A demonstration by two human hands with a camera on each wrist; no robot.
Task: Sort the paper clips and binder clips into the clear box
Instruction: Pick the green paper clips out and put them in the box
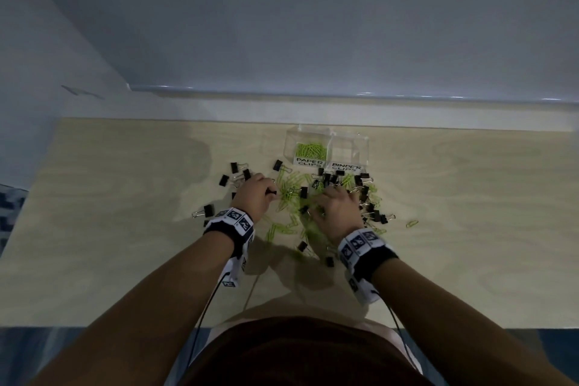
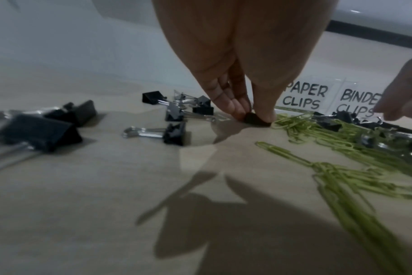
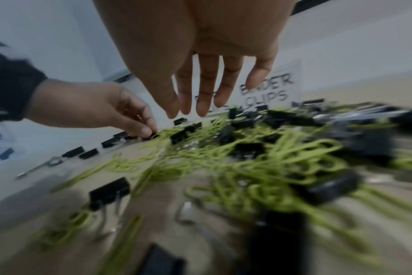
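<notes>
Pinched between left hand (image 2: 226, 61) thumb and fingertips (image 2: 236, 109): small black metal binder clip (image 2: 255, 119), resting on pale wooden table (image 1: 125, 244). Right hand (image 3: 200, 61) open, fingers straight above mixed clip heap. Clear plastic two-compartment box (image 1: 327, 147) beyond heap; green wire paper clips (image 1: 311, 150) in left compartment.

From the head we look steeply down on the table (image 1: 125, 197), hands at 12 o'clock; each wrist view sits low and close, facing along its fingers. All share the labelled clear box (image 1: 326, 150).
</notes>
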